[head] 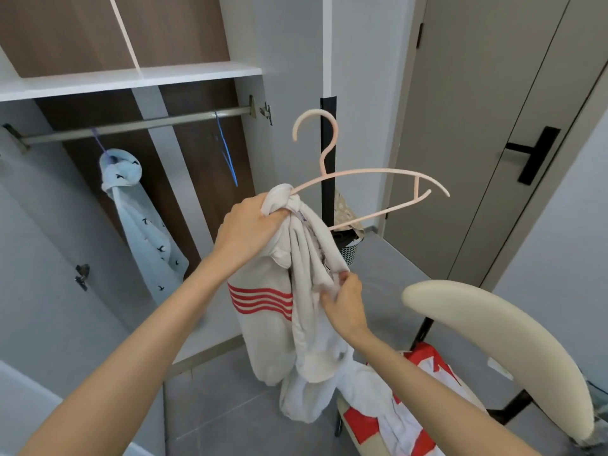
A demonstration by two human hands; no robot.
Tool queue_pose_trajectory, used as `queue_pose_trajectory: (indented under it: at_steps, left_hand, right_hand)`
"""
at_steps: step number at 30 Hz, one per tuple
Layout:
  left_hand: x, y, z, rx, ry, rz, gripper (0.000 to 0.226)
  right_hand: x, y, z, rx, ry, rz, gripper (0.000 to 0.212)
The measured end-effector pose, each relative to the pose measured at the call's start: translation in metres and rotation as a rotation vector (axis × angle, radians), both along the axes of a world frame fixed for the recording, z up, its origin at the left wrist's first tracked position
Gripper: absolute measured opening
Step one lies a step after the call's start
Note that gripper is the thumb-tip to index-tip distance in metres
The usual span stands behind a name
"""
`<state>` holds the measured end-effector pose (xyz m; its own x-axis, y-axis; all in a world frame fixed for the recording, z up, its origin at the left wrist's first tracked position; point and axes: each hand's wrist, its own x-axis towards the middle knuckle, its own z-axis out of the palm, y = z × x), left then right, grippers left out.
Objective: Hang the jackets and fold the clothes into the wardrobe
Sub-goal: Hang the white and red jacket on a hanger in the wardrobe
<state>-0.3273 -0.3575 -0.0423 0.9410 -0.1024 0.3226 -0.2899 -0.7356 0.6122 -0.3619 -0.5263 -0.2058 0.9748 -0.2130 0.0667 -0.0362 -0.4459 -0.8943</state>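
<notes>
My left hand (250, 225) grips the bunched collar of a white jacket with red stripes (273, 324) together with one arm of a pale pink hanger (371, 174), which sticks out to the right. Lower down, my right hand (343, 301) pinches a fold of the same jacket. The jacket hangs down to the floor beside the chair. In the open wardrobe, a light blue hooded garment with a bird print (138, 209) hangs from the metal rail (131, 125). A bare blue hanger (227, 153) hangs further right on the rail.
A cream chair (500, 350) at the lower right holds red and white clothes (424, 383). A dark laundry basket (345, 248) stands by the wall behind the jacket. A closed door with a black handle (536, 153) is at right. White wardrobe shelf (131, 80) above the rail.
</notes>
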Motion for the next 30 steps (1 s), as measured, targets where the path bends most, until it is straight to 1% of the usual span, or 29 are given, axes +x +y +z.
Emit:
queue_pose_trajectory:
  at_steps: [2,3,5,7,8,10,12,13,14,18,19,21,22,23,25,27,29,30]
  left_hand:
    - [0.0,0.002,0.0,-0.045,0.014,0.004,0.03]
    - [-0.001,0.002,0.0,-0.065,0.028,0.005,0.026]
    - [-0.003,0.0,-0.001,-0.097,0.05,0.004,0.023]
    - [-0.005,-0.001,-0.002,-0.114,0.053,0.004,0.028]
    - [-0.005,0.001,-0.002,-0.111,0.048,0.022,0.032]
    - [-0.001,0.011,-0.003,-0.091,0.026,0.09,0.035]
    - [0.005,0.027,-0.01,-0.069,0.0,0.175,0.024]
    - [0.006,0.036,-0.015,-0.045,-0.004,0.213,0.02]
    - [0.008,0.043,-0.02,-0.014,-0.001,0.24,0.02]
    - [0.008,0.059,-0.042,0.07,0.008,0.297,0.041]
    - [0.008,0.061,-0.046,0.092,-0.007,0.308,0.044]
    - [0.006,0.062,-0.054,0.146,-0.032,0.314,0.046]
    - [0.005,0.06,-0.056,0.161,-0.043,0.309,0.046]
    - [0.005,0.059,-0.057,0.16,-0.053,0.305,0.046]
    - [0.008,0.055,-0.055,0.107,-0.071,0.315,0.046]
    - [0.012,0.054,-0.052,0.046,-0.1,0.332,0.044]
    - [0.014,0.054,-0.048,0.016,-0.117,0.336,0.042]
    - [0.015,0.055,-0.047,0.0,-0.125,0.332,0.04]
  right_hand:
    - [0.005,-0.007,-0.007,-0.029,0.144,0.077,0.057]
    - [0.007,-0.009,-0.009,-0.045,0.2,0.149,0.05]
    - [0.01,-0.007,-0.01,-0.127,0.261,0.268,0.013]
    - [0.011,-0.003,-0.013,-0.207,0.207,0.301,0.029]
    - [0.01,-0.002,-0.012,-0.237,0.189,0.283,0.032]
    - [0.009,-0.009,-0.011,-0.379,0.146,0.204,0.031]
    - [0.009,-0.027,-0.006,-0.543,0.124,0.119,0.028]
    - [0.011,-0.038,0.0,-0.569,0.098,0.087,0.028]
    - [0.012,-0.049,0.007,-0.531,0.055,0.05,0.028]
    - [0.011,-0.074,0.05,-0.13,-0.177,-0.11,0.025]
    - [0.01,-0.077,0.065,-0.067,-0.252,-0.116,0.025]
    - [0.007,-0.083,0.099,-0.016,-0.377,-0.064,0.025]
    - [0.006,-0.086,0.114,-0.022,-0.4,-0.02,0.025]
    - [0.006,-0.088,0.125,-0.032,-0.389,0.027,0.025]
    - [0.005,-0.091,0.13,0.004,-0.289,0.132,0.026]
    - [0.004,-0.089,0.118,0.092,-0.1,0.226,0.025]
    - [0.002,-0.09,0.097,0.191,0.132,0.295,0.019]
    - [0.0,-0.092,0.088,0.241,0.257,0.347,0.019]
